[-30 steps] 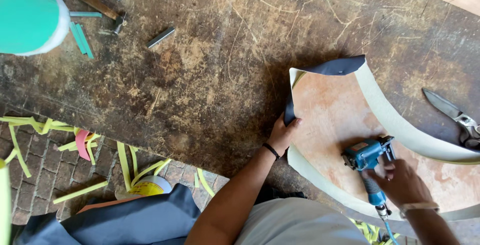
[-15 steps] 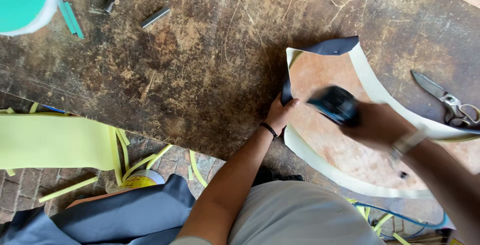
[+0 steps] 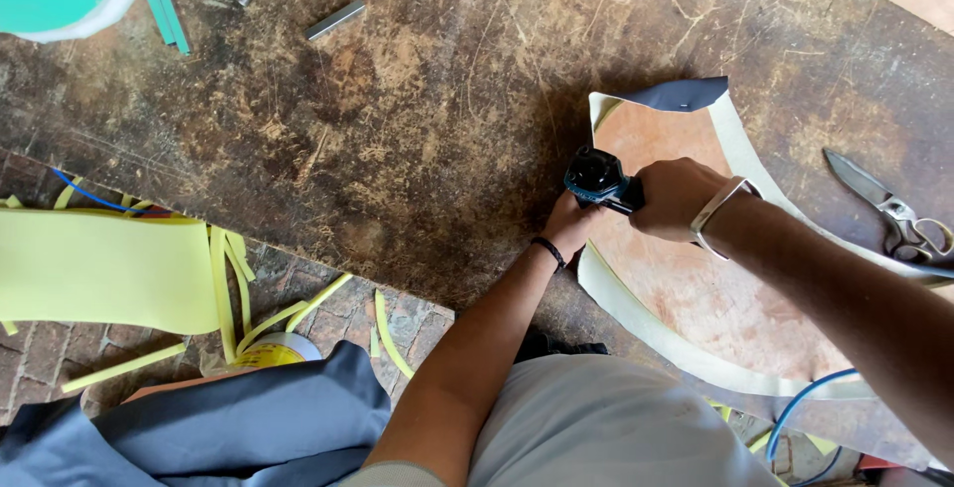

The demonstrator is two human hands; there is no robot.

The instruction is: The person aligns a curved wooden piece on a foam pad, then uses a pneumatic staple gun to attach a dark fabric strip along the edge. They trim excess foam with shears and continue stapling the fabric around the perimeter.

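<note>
Gripping a blue power tool (image 3: 599, 177), the right hand (image 3: 679, 196) is clenched around its body and holds it down at the left edge of a round wooden seat board (image 3: 696, 288) that lies on a worn, scratched workbench (image 3: 397, 129); the left hand (image 3: 570, 229), a dark band at its wrist, presses down at that same edge just under the tool, fingers curled, though I cannot tell what it pinches; pale yellow foam (image 3: 636, 313) rims the board, and a flap of dark grey fabric (image 3: 686, 94) folds over its far end; scissors (image 3: 894, 214) rest on the bench to the right, well apart; yellow foam offcuts (image 3: 104, 268) and dark cloth (image 3: 229, 422) lie on the brick floor below.
</note>
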